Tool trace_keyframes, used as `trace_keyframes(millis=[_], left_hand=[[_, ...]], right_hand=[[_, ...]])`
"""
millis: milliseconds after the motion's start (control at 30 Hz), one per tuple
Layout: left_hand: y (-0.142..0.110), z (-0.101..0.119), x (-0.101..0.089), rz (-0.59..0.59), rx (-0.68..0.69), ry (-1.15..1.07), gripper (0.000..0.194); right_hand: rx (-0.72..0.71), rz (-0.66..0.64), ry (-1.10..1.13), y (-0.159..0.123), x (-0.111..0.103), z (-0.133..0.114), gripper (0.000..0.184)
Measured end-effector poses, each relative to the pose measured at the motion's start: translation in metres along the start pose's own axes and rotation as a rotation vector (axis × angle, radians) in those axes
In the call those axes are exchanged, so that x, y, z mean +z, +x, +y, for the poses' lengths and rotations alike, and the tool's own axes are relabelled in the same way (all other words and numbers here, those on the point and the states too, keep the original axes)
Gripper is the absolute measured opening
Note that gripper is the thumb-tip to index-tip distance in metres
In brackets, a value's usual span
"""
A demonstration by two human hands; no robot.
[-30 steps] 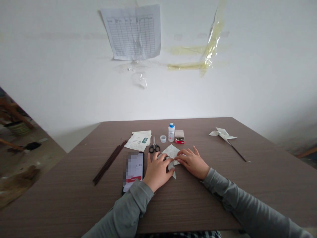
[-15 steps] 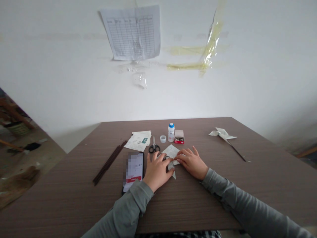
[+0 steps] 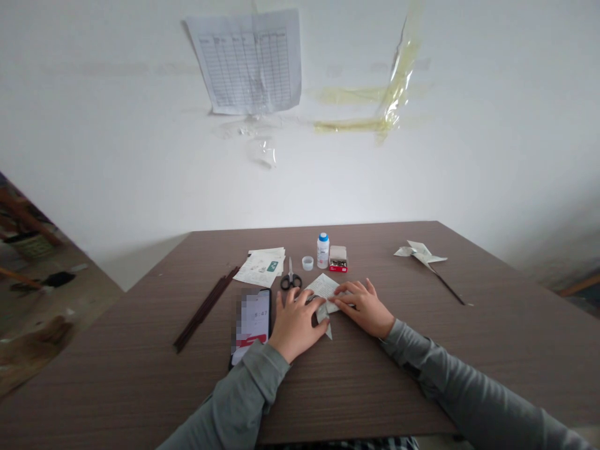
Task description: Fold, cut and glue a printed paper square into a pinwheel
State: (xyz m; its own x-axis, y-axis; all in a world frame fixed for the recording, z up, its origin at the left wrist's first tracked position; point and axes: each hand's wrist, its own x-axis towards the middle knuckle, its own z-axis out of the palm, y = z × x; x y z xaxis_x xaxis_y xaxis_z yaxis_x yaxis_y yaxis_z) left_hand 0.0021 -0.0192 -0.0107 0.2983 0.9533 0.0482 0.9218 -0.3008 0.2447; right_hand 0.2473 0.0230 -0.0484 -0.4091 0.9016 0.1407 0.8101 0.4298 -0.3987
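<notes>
A folded sheet of printed paper [image 3: 323, 289] lies on the brown wood-grain table [image 3: 375, 375], with a pointed corner sticking out towards me. My left hand [image 3: 296, 325] grips its near left part with the fingers curled over it. My right hand [image 3: 363, 307] rests on its right side, with the fingertips holding the fold down. Part of the paper is hidden under both hands. Black-handled scissors [image 3: 291, 279] lie just beyond my left hand, and a smartphone [image 3: 250, 325] lies to its left.
Beyond the hands stand a white glue bottle [image 3: 323, 250], a small round cap [image 3: 307, 263] and a red box [image 3: 338, 258]. Printed papers [image 3: 260, 269] and dark thin sticks [image 3: 204, 309] lie left. A paper pinwheel on a stick [image 3: 419, 253] lies right.
Both hands stay on the folded paper, with only slight finger shifts. The whole view has drifted a little, and the objects on the table have not moved.
</notes>
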Motion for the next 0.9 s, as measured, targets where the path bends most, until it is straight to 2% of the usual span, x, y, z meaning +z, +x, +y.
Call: trace_keyframes(millis=[233, 433, 633, 900], left_hand=[[0.001, -0.003, -0.003, -0.001, 0.031, 0.004, 0.049], [0.001, -0.004, 0.0, 0.009, 0.018, -0.007, 0.049], [0.002, -0.006, 0.002, 0.011, 0.012, -0.029, 0.052], [0.002, -0.003, -0.005, -0.019, 0.017, -0.016, 0.056]], right_hand=[[-0.002, 0.021, -0.085, 0.002, 0.001, -0.008, 0.038], [0.058, 0.017, 0.014, 0.001, 0.004, -0.004, 0.041], [0.054, 0.033, 0.096, 0.002, 0.008, 0.003, 0.048], [0.033, 0.059, -0.033, 0.002, 0.009, -0.006, 0.038]])
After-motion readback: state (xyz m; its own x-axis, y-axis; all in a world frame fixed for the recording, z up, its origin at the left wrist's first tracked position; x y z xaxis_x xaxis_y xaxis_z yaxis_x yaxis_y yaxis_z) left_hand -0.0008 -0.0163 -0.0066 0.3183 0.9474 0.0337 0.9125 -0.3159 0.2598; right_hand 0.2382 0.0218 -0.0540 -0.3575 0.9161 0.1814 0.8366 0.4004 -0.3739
